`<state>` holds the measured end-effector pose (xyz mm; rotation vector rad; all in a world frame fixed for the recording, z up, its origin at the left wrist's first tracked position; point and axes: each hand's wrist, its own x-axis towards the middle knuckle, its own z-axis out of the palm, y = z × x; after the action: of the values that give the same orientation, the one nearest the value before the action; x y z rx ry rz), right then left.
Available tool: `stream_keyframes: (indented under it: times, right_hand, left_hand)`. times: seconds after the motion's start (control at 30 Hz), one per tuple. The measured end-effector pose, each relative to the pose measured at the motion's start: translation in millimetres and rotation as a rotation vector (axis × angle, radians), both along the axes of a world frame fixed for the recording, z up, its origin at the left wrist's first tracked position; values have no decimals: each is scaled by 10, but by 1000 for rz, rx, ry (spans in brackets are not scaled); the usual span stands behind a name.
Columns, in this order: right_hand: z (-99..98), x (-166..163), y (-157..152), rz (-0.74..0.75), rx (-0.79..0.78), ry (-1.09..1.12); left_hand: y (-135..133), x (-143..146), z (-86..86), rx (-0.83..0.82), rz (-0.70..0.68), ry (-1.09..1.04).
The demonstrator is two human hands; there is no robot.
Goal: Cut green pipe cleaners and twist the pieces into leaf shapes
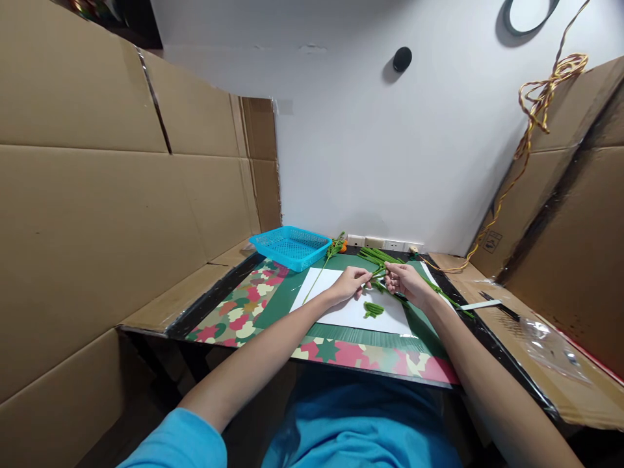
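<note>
My left hand (351, 285) is pinched closed over the white paper (312, 289), with a green pipe cleaner (379, 273) between its fingertips. Close by on the right, my right hand (407, 282) is also closed, its thumb and finger on the same green piece. Just below the hands, a small cluster of short, bent green pipe cleaner pieces (373, 309) lies on the paper. Behind them rests a bundle of long green pipe cleaners (373, 254). Farther left is a long-stemmed green piece with orange parts (336, 247). My fingers partly hide what they hold.
A blue plastic basket (292, 261) stands at the back left. Along the wall runs a row of power sockets (374, 243). To the right lie a pale strip (480, 304), a dark pointed tool (507, 312) and a clear plastic bag (553, 348). Cardboard walls (97, 214) flank the table.
</note>
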<state>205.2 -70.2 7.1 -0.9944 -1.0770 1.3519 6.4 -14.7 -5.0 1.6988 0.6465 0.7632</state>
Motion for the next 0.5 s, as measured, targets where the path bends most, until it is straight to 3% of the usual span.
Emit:
stream_keyframes:
  times: [0.5]
  right_hand:
    - [-9,5,10,-67,35,-29]
  left_hand:
    - [20,5,-51,22,23,-44]
